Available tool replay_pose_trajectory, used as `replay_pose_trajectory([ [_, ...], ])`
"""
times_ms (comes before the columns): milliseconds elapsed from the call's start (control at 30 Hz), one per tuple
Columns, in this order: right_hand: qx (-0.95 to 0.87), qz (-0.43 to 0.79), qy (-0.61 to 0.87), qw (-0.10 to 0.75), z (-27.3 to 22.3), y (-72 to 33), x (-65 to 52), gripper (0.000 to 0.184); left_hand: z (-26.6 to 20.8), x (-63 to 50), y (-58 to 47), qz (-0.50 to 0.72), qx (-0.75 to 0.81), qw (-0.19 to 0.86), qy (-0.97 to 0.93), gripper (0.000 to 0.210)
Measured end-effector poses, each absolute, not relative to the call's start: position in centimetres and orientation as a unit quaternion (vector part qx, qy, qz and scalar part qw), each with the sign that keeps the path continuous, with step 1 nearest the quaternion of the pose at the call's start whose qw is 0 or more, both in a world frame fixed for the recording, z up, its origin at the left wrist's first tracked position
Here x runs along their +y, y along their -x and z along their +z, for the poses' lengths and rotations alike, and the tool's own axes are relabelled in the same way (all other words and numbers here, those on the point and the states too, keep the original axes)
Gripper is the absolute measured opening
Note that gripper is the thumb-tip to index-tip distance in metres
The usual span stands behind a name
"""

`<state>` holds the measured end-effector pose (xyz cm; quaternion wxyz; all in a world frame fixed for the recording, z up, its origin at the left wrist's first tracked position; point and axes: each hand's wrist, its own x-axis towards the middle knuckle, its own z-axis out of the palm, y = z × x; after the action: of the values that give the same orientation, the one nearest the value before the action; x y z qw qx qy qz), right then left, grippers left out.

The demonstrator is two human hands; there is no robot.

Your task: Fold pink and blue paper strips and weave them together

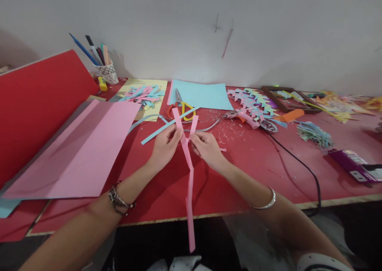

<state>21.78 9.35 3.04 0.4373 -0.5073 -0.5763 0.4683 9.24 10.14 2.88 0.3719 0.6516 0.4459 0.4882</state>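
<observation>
Between my two hands is a pink paper strip (pixel 190 183), folded near its top so that two ends stick up in a V and a long tail hangs past the table edge. My left hand (pixel 166 143) pinches the left part between thumb and fingers. On the other side, my right hand (pixel 207 147) pinches the shorter right part. Behind the left fingers a light blue paper strip (pixel 158 132) lies slantwise. Scissors with orange and yellow handles (pixel 188 111) rest just beyond, their blades on a light blue sheet (pixel 205 94).
Pink sheets (pixel 80 151) lie at left beside a red board (pixel 44 104). A pen cup (pixel 109 73) and a pile of cut strips (pixel 145 95) stand farther back. To the right are a pink glue gun (pixel 243 116) with a black cord (pixel 294 159), a fringed paper bundle (pixel 314 135) and a purple box (pixel 352 165).
</observation>
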Motion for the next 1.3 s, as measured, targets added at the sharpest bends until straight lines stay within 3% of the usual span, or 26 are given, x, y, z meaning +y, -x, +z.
replay_pose_trajectory([
  [167,-0.555,0.475,0.501,0.464,2.96,-21.89,9.43,0.028,2.45,10.20,-9.56,0.424,0.415,0.436,-0.677,0.019],
  [700,-0.578,0.489,0.503,0.417,3.09,-21.75,9.04,0.020,2.14,10.04,-9.41,0.434,0.464,0.334,-0.696,0.028],
  [900,-0.563,0.498,0.508,0.421,3.04,-21.67,9.14,0.018,2.36,9.92,-9.45,0.479,0.467,0.329,-0.666,0.025],
  [1067,-0.548,0.489,0.494,0.466,2.77,-21.86,9.42,0.021,2.11,9.99,-9.68,0.417,0.435,0.370,-0.707,0.023],
  [1300,-0.559,0.501,0.469,0.465,2.41,-21.78,9.37,0.021,1.88,10.04,-9.54,0.404,0.436,0.310,-0.742,0.032],
])
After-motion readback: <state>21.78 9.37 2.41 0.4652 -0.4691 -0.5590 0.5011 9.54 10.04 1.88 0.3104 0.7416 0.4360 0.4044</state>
